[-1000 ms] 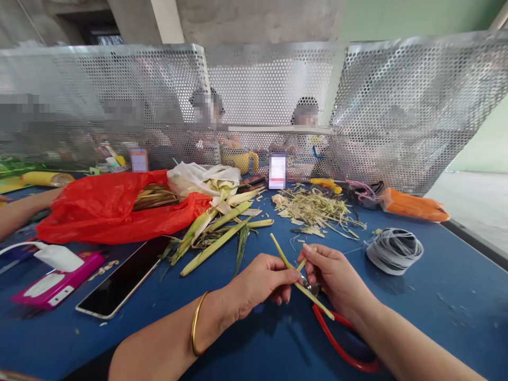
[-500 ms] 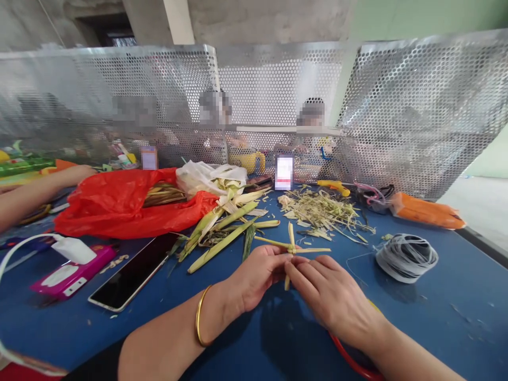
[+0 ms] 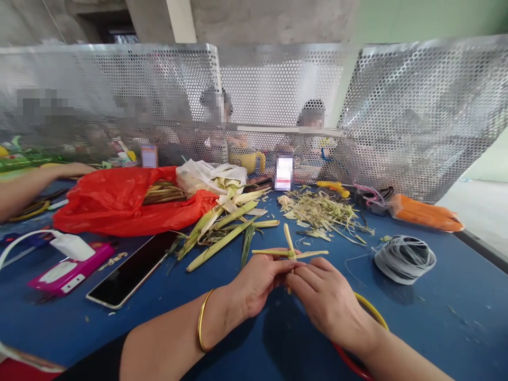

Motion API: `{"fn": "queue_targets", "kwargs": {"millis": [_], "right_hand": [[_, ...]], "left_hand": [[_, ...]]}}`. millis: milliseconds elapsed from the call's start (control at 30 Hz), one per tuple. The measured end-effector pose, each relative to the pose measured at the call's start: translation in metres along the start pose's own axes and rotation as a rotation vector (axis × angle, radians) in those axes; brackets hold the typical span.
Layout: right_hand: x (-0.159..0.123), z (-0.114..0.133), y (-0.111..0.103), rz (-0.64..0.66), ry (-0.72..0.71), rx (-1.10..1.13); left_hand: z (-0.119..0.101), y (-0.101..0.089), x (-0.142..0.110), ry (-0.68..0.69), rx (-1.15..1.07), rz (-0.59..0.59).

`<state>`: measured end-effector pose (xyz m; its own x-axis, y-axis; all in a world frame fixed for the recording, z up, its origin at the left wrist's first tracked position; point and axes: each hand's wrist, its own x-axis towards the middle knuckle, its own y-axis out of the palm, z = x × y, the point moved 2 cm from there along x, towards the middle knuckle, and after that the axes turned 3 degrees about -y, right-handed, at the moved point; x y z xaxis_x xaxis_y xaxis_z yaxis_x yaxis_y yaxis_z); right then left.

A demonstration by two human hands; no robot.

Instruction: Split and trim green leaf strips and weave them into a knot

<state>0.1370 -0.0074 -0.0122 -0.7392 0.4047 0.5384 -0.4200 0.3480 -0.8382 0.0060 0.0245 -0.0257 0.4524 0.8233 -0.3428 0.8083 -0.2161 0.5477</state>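
A small cross of pale green-yellow leaf strips (image 3: 289, 241) is held up over the blue table, its arms sticking out left, right, up and a little below. My left hand (image 3: 260, 278) pinches it near the crossing from the left, thumb on top. From the right, my right hand (image 3: 323, 293) has its fingers bent and pressed against the lower part of the cross, hiding most of that strip. Under my right wrist lie scissors with red and yellow handles (image 3: 371, 309), largely covered by the arm.
Long husk leaves (image 3: 222, 243) spill from a red plastic bag (image 3: 107, 206). Shredded scraps (image 3: 321, 211), a roll of grey thread (image 3: 405, 259) and an orange packet (image 3: 426, 211) lie right. Left are a phone (image 3: 130, 272), a pink power strip (image 3: 71, 270) and another person's arm (image 3: 35, 185). A perforated metal screen (image 3: 278, 84) stands behind.
The strips, crossed low over the scissors a second ago, are now turned upright as a cross with both hands on it. My right hand has turned back-up. The view has shifted slightly.
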Motion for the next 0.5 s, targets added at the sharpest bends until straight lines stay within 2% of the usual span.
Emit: {"fn": "queue_targets", "kwargs": {"millis": [100, 300, 433, 500], "right_hand": [[-0.001, 0.002, 0.001, -0.041, 0.037, 0.093], [0.004, 0.010, -0.004, -0.038, -0.018, 0.128], [0.007, 0.011, -0.012, -0.016, -0.058, 0.068], [0.006, 0.005, -0.017, -0.060, 0.000, 0.009]], "left_hand": [[0.001, 0.003, -0.002, 0.010, -0.039, -0.033], [0.002, 0.001, -0.003, -0.027, -0.032, -0.103], [-0.003, -0.005, -0.002, -0.027, -0.025, -0.078], [-0.007, -0.007, -0.002, -0.023, -0.014, -0.048]]}}
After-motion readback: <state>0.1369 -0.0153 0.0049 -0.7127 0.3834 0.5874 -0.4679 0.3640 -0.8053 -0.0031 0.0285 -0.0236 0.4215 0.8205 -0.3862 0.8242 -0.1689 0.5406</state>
